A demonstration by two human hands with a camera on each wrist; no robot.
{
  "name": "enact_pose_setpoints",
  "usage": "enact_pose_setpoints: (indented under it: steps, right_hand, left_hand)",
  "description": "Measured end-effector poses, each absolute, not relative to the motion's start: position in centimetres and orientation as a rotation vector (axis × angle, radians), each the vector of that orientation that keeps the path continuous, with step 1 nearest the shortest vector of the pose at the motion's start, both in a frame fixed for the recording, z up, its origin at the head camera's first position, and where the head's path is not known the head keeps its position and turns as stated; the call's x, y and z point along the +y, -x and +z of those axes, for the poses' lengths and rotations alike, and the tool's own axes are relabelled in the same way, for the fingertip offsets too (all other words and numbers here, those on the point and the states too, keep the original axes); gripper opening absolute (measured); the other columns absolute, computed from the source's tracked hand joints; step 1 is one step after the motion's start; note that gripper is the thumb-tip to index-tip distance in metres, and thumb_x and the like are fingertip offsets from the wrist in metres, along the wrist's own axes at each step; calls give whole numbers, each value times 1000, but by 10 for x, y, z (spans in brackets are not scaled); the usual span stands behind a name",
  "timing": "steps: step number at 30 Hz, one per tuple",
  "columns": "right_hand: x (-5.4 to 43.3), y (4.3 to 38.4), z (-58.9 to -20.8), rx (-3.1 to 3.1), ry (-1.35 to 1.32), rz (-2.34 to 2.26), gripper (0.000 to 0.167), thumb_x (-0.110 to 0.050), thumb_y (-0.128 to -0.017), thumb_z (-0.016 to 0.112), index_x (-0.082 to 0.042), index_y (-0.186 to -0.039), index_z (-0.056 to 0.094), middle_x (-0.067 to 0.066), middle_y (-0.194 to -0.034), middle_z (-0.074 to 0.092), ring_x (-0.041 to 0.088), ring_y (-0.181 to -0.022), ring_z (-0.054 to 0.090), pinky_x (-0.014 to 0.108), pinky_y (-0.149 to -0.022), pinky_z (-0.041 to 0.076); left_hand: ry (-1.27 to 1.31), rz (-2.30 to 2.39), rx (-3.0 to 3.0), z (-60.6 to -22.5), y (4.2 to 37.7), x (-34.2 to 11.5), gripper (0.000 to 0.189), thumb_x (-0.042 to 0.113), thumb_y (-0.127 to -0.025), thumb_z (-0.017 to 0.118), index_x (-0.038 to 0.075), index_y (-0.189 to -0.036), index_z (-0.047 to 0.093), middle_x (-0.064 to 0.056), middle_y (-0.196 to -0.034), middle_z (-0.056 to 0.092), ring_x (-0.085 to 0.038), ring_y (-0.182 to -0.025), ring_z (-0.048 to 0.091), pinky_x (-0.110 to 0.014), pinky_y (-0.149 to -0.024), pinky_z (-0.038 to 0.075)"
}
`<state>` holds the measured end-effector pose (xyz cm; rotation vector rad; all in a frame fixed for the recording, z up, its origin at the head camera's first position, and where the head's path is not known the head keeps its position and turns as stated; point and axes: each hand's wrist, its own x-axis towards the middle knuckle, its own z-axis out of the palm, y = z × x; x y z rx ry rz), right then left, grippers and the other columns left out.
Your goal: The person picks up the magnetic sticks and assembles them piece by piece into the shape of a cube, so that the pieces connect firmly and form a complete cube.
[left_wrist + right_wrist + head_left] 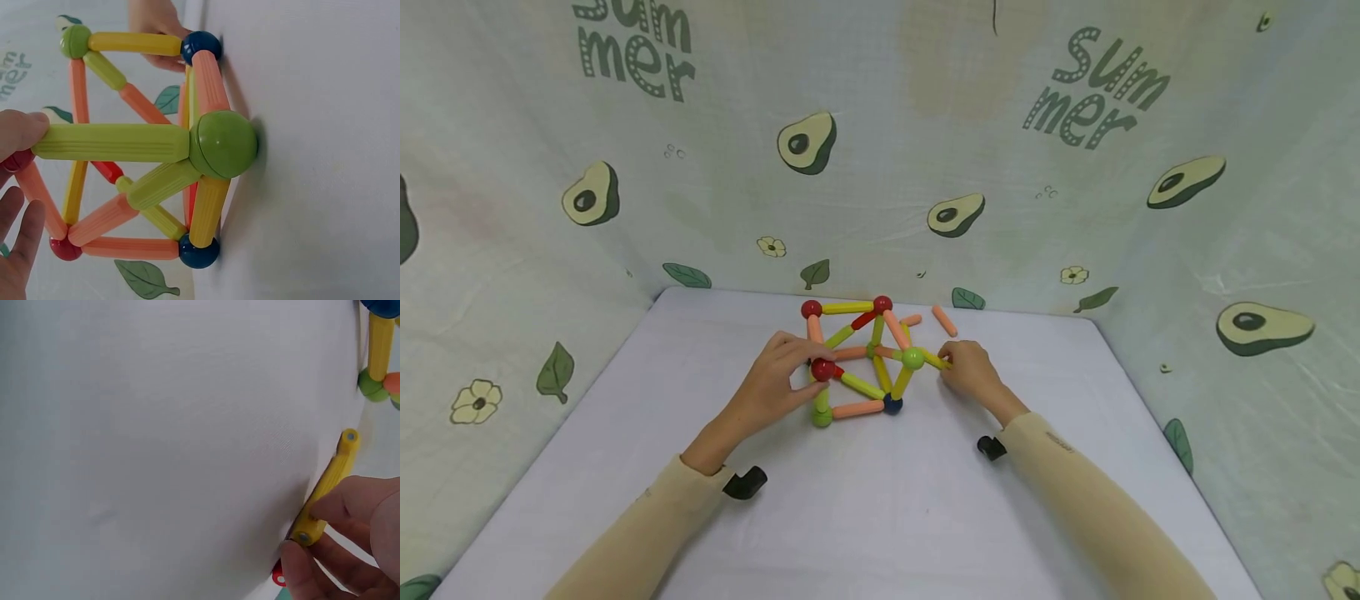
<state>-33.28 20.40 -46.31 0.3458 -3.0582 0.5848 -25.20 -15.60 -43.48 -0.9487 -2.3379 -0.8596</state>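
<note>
A frame of magnetic sticks and coloured balls stands on the white table. At its near left upper corner, my left hand [775, 377] grips a red ball [823, 370] between thumb and fingers. Below that ball, a green stick [112, 142] runs down to a green ball [224, 145] on the tabletop. To the right of the frame, my right hand [972, 373] pinches a yellow stick [328, 490] close to the table. A red piece [279, 575] shows just beyond its fingers, mostly hidden. A light green ball [913, 358] forms the frame's right upper corner.
Two loose orange sticks [944, 321] lie behind the right hand, near the table's back edge. A printed cloth [880, 242] hangs behind the table [880, 517] and along both sides. A dark blue ball [892, 404] is at the frame's near lower right.
</note>
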Motion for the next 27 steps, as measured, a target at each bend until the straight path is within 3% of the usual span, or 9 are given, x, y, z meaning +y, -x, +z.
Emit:
enact_pose_setpoints:
  steps: [8, 13, 20, 27]
  right_hand:
    - [227, 316, -452, -2975, -468, 631, 20, -1, -95, 77, 1, -115, 77, 16, -108, 76, 29, -94, 66, 48, -90, 58]
    - [232, 307, -424, -2867, -534, 709, 23, -2, -93, 80, -2, -116, 78, 13, -108, 76, 27, -94, 69, 45, -86, 61]
    - [216, 286, -371, -2693, -746, 802, 30, -2, -93, 82, -4, -122, 76, 9, -112, 76, 25, -96, 74, 41, -84, 64]
    - [185, 269, -349, -2578, -1066, 832, 25, -4, -91, 84, -8, -116, 79, 2, -106, 74, 17, -94, 69, 38, -84, 63]
  left_hand:
    - [968, -886, -2336, -435, 252, -156, 50, 11, -82, 94, 20, -127, 73, 5, -123, 72, -15, -106, 52, -29, -82, 53]
    - [964, -884, -2344, -433, 252, -155, 48, 17, -83, 94, 19, -125, 73, 5, -118, 72, -14, -99, 52, -34, -78, 54]
    - [933, -855, -2341, -429, 250, -153, 45, 19, -81, 95, 18, -121, 74, 6, -106, 71, -13, -93, 53, -31, -74, 52]
    - [921, -831, -2329, -429, 250, -151, 42, 22, -83, 95, 17, -119, 74, 4, -107, 73, -18, -91, 61, -30, -74, 55]
